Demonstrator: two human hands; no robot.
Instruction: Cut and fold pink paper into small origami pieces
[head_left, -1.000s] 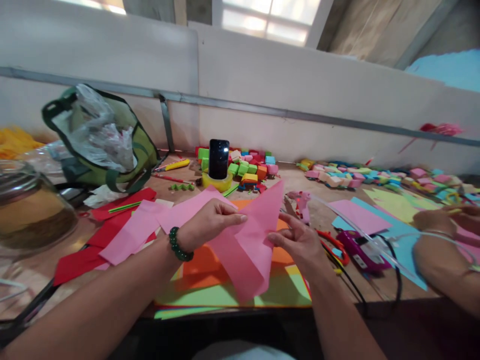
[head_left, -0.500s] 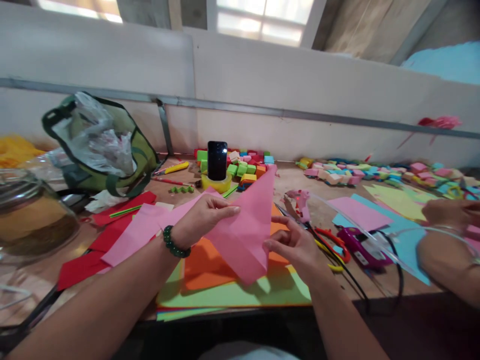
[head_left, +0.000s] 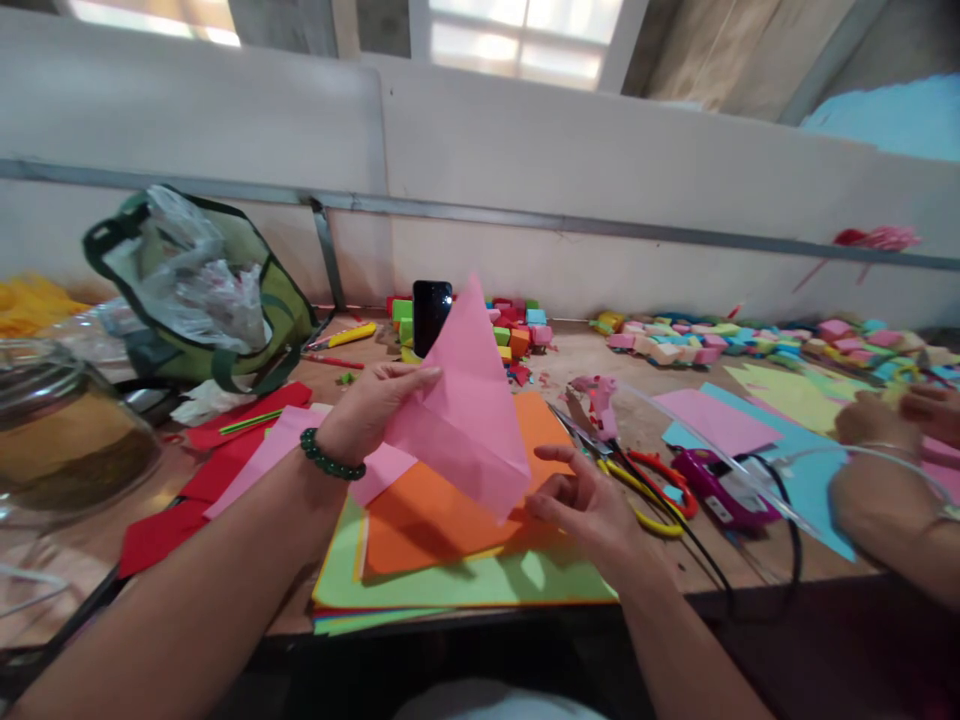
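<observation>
My left hand [head_left: 381,402], with a dark green bead bracelet at the wrist, pinches a folded pink paper [head_left: 474,415] by its left edge and holds it raised, one point upward. Just off the paper's lower right corner is my right hand [head_left: 581,500], fingers apart and slightly curled, holding nothing. Below both hands lies an orange sheet [head_left: 420,545] on a stack of light green and other coloured sheets [head_left: 341,590]. Part of another pink sheet [head_left: 384,472] shows under the held paper.
Right of the stack lie scissors with yellow handles [head_left: 656,515], a pink glue gun [head_left: 602,410] and a purple device [head_left: 724,490] with a cable. Another person's hand [head_left: 874,430] is at far right. Behind are a phone [head_left: 430,315] and coloured pieces; a green bag [head_left: 289,300] and jar [head_left: 75,430] stand left.
My left hand has moved the pink paper to the left and turned it upward, partly covering the phone. My right hand has let go of the paper's right edge.
</observation>
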